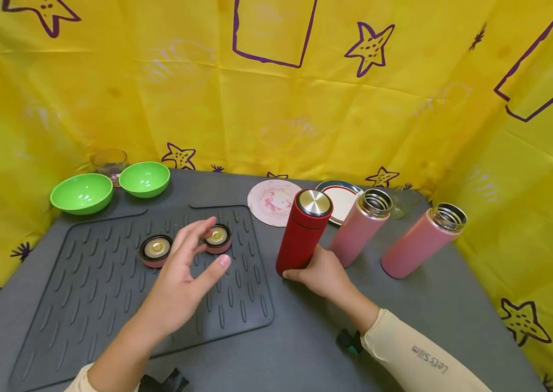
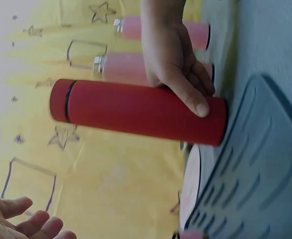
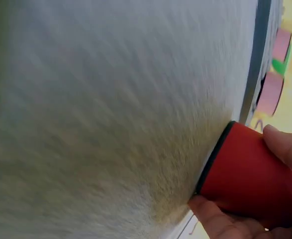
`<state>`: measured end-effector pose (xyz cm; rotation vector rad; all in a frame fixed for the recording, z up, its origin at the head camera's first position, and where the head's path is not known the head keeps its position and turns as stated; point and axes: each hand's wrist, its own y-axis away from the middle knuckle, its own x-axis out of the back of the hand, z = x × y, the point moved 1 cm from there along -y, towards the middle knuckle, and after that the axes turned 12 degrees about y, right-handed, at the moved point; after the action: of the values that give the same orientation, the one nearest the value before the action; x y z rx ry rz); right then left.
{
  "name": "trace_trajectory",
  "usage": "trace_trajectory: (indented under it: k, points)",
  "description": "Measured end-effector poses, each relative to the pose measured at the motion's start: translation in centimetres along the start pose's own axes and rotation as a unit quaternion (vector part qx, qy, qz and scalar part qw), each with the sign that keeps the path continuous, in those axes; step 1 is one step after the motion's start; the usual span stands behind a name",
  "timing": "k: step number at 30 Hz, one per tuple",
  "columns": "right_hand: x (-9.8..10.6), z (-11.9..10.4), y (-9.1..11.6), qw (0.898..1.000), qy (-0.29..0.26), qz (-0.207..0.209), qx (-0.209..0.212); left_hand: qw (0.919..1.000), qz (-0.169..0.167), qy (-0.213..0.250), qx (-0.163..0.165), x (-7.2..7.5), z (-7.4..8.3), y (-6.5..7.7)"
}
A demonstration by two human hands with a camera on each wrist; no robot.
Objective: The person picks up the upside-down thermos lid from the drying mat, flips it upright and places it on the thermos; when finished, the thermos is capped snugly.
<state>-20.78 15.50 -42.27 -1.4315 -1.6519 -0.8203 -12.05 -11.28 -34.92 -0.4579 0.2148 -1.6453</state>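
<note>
A red thermos (image 1: 298, 242) with a silver-topped cap stands upright on the grey table. My right hand (image 1: 322, 275) grips it low, near its base, with the thumb (image 2: 195, 105) across the front side. To the left, my left hand (image 1: 178, 283) hovers over the black mat with fingers spread, holding nothing. Near its fingers two pink-rimmed lids lie on the mat, undersides up: one lid (image 1: 156, 248) left of the hand, the other lid (image 1: 217, 238) partly behind the fingertips. Two pink thermoses without lids, a nearer-in one (image 1: 357, 231) and a farther-right one (image 1: 418, 247), stand right of the red thermos.
The grooved drying mat (image 1: 109, 326) covers the table's left part. Two green bowls (image 1: 82, 194) and an amber-tinted glass (image 1: 109, 158) are at the back left. Behind the thermoses lie a pink round mat (image 1: 271, 201), plates (image 1: 340, 197) and a clear glass (image 1: 403, 201). A yellow curtain (image 1: 276, 109) encloses the table.
</note>
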Motion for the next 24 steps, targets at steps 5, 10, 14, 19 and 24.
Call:
trace_trajectory:
  k: [5,10,14,19,24]
  points:
    - [-0.4,-0.1,-2.2,1.000,0.005,0.004,-0.016,0.9984,0.033,-0.044,0.014,2.9,-0.1,0.7]
    - [-0.5,-0.2,-3.2,1.000,-0.006,0.009,-0.021,0.9941,0.064,-0.075,0.046,5.9,-0.5,1.2]
    - [-0.5,-0.2,-3.2,1.000,-0.011,0.004,-0.027,0.9905,0.066,-0.104,0.062,7.7,-1.0,1.0]
    - [0.3,-0.1,-2.0,0.999,-0.003,-0.012,-0.046,0.9762,0.043,-0.188,0.100,9.9,-2.5,-0.4]
    - [2.6,-0.4,1.1,0.997,0.024,-0.038,-0.061,0.9411,-0.003,-0.294,0.168,12.1,-5.1,-1.9]
